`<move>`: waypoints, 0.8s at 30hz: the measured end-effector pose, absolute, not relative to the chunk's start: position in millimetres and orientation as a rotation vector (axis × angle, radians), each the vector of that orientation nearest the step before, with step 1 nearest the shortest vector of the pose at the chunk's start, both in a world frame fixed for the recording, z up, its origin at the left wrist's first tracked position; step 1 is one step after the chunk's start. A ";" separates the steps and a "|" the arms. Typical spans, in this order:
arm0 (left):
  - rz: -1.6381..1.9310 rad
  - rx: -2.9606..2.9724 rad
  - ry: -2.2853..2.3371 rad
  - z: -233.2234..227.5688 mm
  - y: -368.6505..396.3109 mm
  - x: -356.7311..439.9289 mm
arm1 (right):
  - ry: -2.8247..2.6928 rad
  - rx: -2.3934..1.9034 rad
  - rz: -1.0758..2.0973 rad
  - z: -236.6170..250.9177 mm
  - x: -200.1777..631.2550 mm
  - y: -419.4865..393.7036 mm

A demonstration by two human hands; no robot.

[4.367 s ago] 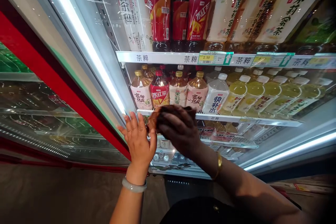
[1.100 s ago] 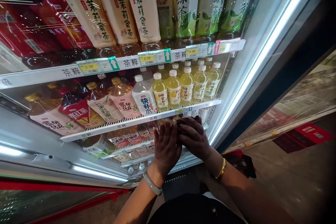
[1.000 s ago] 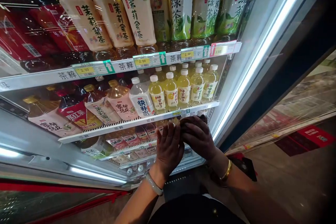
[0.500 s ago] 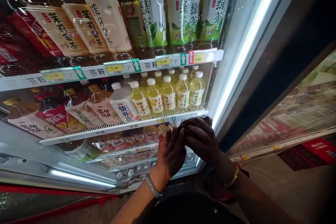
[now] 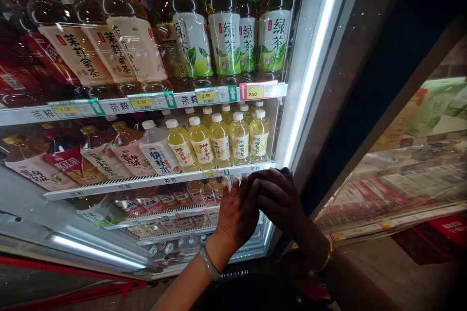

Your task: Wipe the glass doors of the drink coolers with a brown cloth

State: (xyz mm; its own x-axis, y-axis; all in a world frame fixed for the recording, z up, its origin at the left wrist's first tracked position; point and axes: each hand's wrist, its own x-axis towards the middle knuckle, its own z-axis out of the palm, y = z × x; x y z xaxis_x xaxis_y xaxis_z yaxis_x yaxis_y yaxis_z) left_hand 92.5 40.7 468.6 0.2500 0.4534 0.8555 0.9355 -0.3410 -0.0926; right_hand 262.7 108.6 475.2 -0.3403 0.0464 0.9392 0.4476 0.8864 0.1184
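My left hand and my right hand meet in front of the drinks fridge, closed together around a bunched dark cloth. Much of the cloth is hidden by my fingers. The little finger of my left hand points up, while its other fingers lean in against the cloth. My right hand's fingers wrap over it from the right. Just behind them runs the shelf edge below the small yellow drink bottles.
Green tea bottles and jasmine tea bottles line the upper shelf. Larger bottles lean at the middle left. A bright light strip and a dark door frame stand at the right, beside another stocked case.
My view has shifted a little right and up, so the shelves sit further left and the upper bottle caps show. Both hands stay together at the dark cloth.
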 end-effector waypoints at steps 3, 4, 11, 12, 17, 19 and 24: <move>-1.049 -1.903 -1.275 476.7 46.7 99.9 | -1.813 -0.441 -0.407 497.0 267.0 111.6; -1.071 -1.890 -1.278 479.5 48.1 100.6 | -1.787 -0.462 -0.398 502.5 265.3 111.8; -1.014 -1.881 -1.333 467.5 45.2 101.6 | -1.883 -0.388 -0.376 472.5 270.8 110.1; -0.991 -1.891 -1.352 462.9 43.9 103.3 | -1.904 -0.383 -0.377 465.5 276.9 110.4; -0.956 -1.898 -1.370 456.1 42.3 113.4 | -1.820 -0.488 -0.394 465.2 298.9 114.2; -0.949 -1.873 -1.374 459.0 43.7 114.5 | -1.790 -0.523 -0.388 469.6 297.6 115.3; -0.907 -1.824 -1.360 454.3 45.4 108.5 | -1.832 -0.453 -0.347 445.0 295.9 117.0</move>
